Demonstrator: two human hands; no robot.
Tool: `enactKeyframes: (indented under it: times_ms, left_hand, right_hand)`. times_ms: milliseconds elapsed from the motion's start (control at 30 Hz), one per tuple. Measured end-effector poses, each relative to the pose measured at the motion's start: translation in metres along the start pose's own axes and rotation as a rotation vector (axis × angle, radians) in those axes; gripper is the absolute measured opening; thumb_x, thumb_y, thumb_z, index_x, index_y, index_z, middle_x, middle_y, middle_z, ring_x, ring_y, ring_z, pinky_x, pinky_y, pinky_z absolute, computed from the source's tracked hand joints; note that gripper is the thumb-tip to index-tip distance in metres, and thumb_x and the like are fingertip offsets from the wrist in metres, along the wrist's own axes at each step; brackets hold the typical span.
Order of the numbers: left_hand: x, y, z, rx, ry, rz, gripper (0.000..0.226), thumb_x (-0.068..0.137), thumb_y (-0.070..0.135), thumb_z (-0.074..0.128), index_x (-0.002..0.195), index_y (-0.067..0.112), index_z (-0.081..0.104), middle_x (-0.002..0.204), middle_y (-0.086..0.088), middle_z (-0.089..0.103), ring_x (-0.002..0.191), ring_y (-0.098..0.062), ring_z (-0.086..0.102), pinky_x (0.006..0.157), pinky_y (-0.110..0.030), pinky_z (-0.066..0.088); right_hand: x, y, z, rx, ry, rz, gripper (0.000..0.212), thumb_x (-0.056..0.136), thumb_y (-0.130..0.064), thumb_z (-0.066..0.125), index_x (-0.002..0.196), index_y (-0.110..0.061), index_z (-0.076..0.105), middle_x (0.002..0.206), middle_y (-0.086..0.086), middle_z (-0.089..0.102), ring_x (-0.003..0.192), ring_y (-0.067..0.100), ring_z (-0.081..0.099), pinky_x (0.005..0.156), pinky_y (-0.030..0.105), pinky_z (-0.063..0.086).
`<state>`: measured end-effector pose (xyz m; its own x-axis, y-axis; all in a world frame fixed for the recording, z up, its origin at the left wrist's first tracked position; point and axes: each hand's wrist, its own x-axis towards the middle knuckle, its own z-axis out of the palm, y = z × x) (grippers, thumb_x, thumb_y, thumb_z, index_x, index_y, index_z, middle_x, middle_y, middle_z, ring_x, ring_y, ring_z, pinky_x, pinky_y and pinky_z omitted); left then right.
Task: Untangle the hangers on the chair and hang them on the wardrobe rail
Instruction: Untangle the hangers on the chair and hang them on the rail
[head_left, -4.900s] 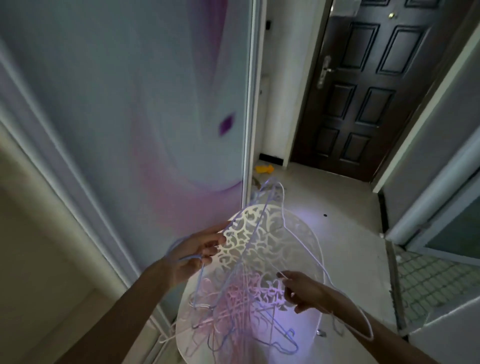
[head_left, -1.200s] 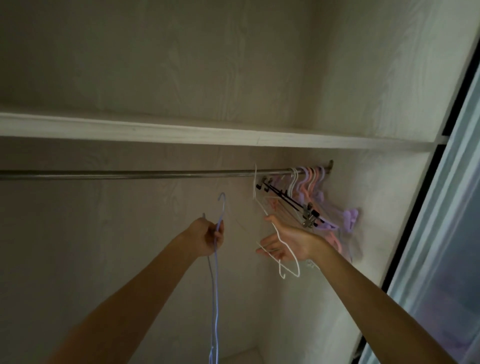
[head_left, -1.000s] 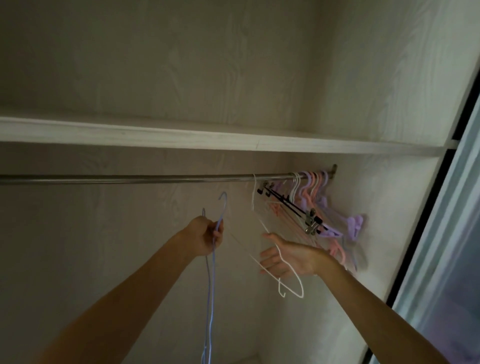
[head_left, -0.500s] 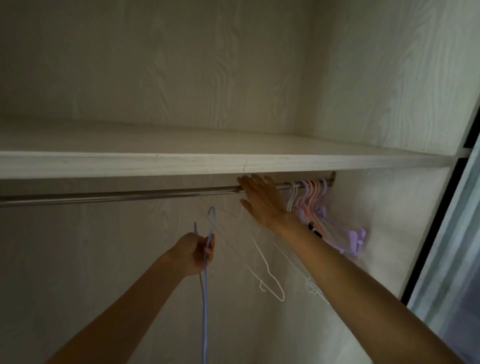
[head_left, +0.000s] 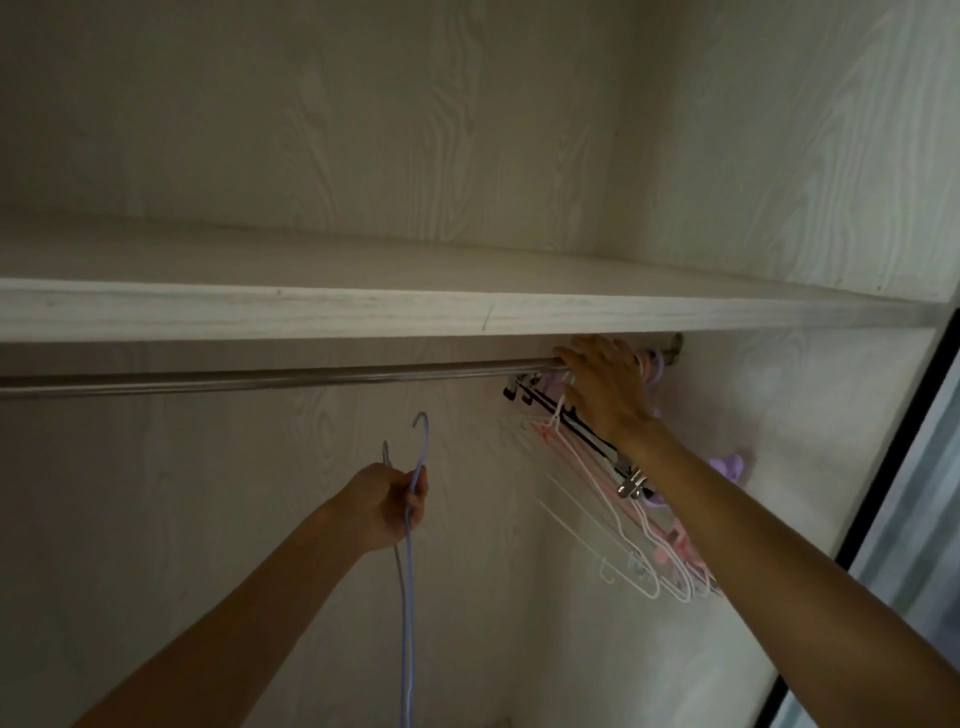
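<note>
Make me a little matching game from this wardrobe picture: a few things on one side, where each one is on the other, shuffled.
Things:
1. blue hangers
2. right hand
3. shelf
4. clip hanger

Places:
A. above the rail
B. held in the left hand, below the rail
C. up at the rail's right end
D. hanging on the rail, under the right wrist

Pairs: 1-B, 2-C, 3-A, 4-D

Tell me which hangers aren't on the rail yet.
The blue hangers gripped in the left hand; the others hang from the rail by the right hand.
</note>
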<state>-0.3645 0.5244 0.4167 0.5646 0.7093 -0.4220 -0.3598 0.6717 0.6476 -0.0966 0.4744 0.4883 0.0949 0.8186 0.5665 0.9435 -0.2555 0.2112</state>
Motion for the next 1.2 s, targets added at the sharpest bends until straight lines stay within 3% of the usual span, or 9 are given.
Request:
enactKeyframes:
  times_ms: [200, 300, 500, 667, 800, 867, 967, 1067, 1200]
  left_hand:
    - [-0.002, 0.001, 0.007, -0.002, 0.021, 0.012, 0.032, 0.094, -0.004, 0.028, 0.075, 0.001, 0.052, 0.049, -0.007, 0.055, 0.028, -0.012, 0.05, 0.03, -0.012, 0.037]
    - [-0.002, -0.001, 0.014, -0.011, -0.009, -0.002, 0.032, 0.095, -0.003, 0.026, 0.076, 0.0, 0.053, 0.044, -0.009, 0.057, 0.028, -0.014, 0.051, 0.032, -0.013, 0.041]
    - [-0.002, -0.017, 0.038, 0.001, -0.069, 0.055, 0.03, 0.096, -0.001, 0.022, 0.089, 0.004, 0.051, 0.091, -0.007, 0.06, 0.087, -0.022, 0.057, 0.079, -0.033, 0.046]
    - [-0.009, -0.023, 0.047, 0.069, -0.149, 0.068, 0.021, 0.099, 0.004, 0.029, 0.102, 0.006, 0.05, 0.116, -0.009, 0.057, 0.113, -0.026, 0.052, 0.087, -0.031, 0.038]
    - [-0.028, -0.014, 0.051, 0.953, -0.047, 0.162, 0.024, 0.096, 0.027, 0.046, 0.096, 0.007, 0.058, 0.102, -0.01, 0.06, 0.091, -0.024, 0.057, 0.081, -0.034, 0.048]
    - [-0.033, -0.003, 0.05, 1.526, 0.232, 0.56, 0.023, 0.092, 0.03, 0.049, 0.106, 0.016, 0.062, 0.109, -0.006, 0.063, 0.097, -0.022, 0.059, 0.078, -0.028, 0.046]
    - [-0.039, 0.017, 0.044, 1.8, 0.443, 1.22, 0.042, 0.093, 0.028, 0.048, 0.134, 0.02, 0.047, 0.137, -0.004, 0.049, 0.125, -0.021, 0.047, 0.096, -0.031, 0.041]
    - [-0.029, 0.033, 0.037, 2.122, 0.533, 1.117, 0.072, 0.094, 0.03, 0.045, 0.151, 0.015, 0.004, 0.159, -0.002, 0.004, 0.147, -0.021, 0.007, 0.118, -0.035, 0.011]
    - [-0.024, 0.03, 0.035, 2.271, 0.652, 1.048, 0.077, 0.094, 0.03, 0.044, 0.151, 0.017, -0.006, 0.16, -0.001, 0.001, 0.147, -0.021, 0.003, 0.118, -0.04, -0.006]
  right_hand:
    - [-0.004, -0.014, -0.004, 0.097, 0.012, 0.045, 0.058, 0.094, -0.036, 0.048, 0.145, -0.014, 0.03, 0.15, 0.009, 0.034, 0.14, 0.028, 0.027, 0.114, 0.041, 0.02]
    - [-0.027, -0.057, -0.015, 0.477, -0.008, 0.056, 0.035, 0.094, -0.039, 0.045, 0.116, -0.015, 0.058, 0.111, 0.009, 0.064, 0.106, 0.027, 0.059, 0.088, 0.035, 0.046]
    - [-0.095, -0.123, -0.027, 0.841, -1.054, 0.186, 0.056, 0.095, -0.057, 0.029, 0.111, -0.01, 0.055, 0.101, 0.006, 0.063, 0.061, 0.011, 0.061, 0.057, 0.021, 0.048]
    - [-0.119, -0.122, -0.023, 1.056, -0.794, 0.169, 0.019, 0.097, -0.028, 0.046, 0.082, -0.018, 0.054, 0.07, -0.004, 0.067, 0.041, -0.001, 0.053, 0.046, 0.015, 0.038]
    - [-0.115, -0.104, -0.024, 0.996, -0.466, 0.216, 0.019, 0.096, -0.021, 0.05, 0.078, -0.026, 0.055, 0.05, -0.012, 0.061, 0.047, 0.006, 0.051, 0.058, 0.025, 0.041]
    - [-0.109, -0.092, -0.027, 1.013, -0.389, 0.258, 0.018, 0.095, -0.019, 0.052, 0.079, -0.024, 0.058, 0.042, -0.014, 0.059, 0.047, 0.005, 0.05, 0.056, 0.024, 0.037]
    - [-0.094, -0.078, -0.026, 0.994, -0.296, 0.29, 0.014, 0.095, -0.014, 0.052, 0.085, -0.016, 0.062, 0.038, -0.014, 0.055, 0.04, -0.005, 0.051, 0.053, 0.015, 0.037]
    - [-0.074, -0.076, -0.025, 0.88, -0.292, 0.261, 0.02, 0.096, -0.017, 0.049, 0.087, -0.01, 0.066, 0.045, -0.014, 0.054, 0.051, 0.0, 0.055, 0.058, 0.009, 0.04]
    - [-0.05, -0.078, -0.012, 0.804, -0.35, 0.264, 0.037, 0.095, -0.021, 0.049, 0.06, -0.021, 0.06, 0.054, -0.013, 0.057, 0.066, 0.01, 0.059, 0.063, 0.02, 0.04]
